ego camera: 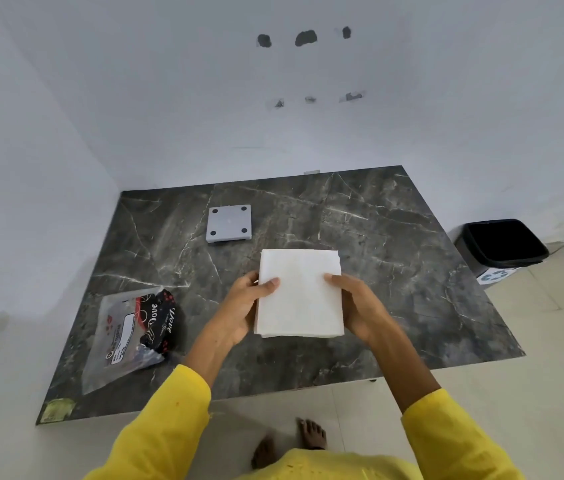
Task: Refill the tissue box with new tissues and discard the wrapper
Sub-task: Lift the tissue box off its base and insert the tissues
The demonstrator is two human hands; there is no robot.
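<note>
Nearest, bare feet (291,443) on pale floor tiles, and yellow sleeves (166,414) reaching forward over the near edge of the dark grey marble-patterned desk (394,237). Above the desk's middle, a thick white rectangular stack of tissues (299,292) clasped from both sides: left hand (245,303) with its grip closed round the left edge, thumb on top; right hand (356,306) likewise closed round the right edge, thumb on the upper face. Off to the left, lying flat and crumpled on the desk, the emptied clear plastic wrapper with black and red print (135,336), well apart from the stack. Further back, a small grey square plate with four dark round pads (228,223), resting flat. Beyond the desk's right edge, on the floor, a black open bin (502,245) against the white wall (169,98).
</note>
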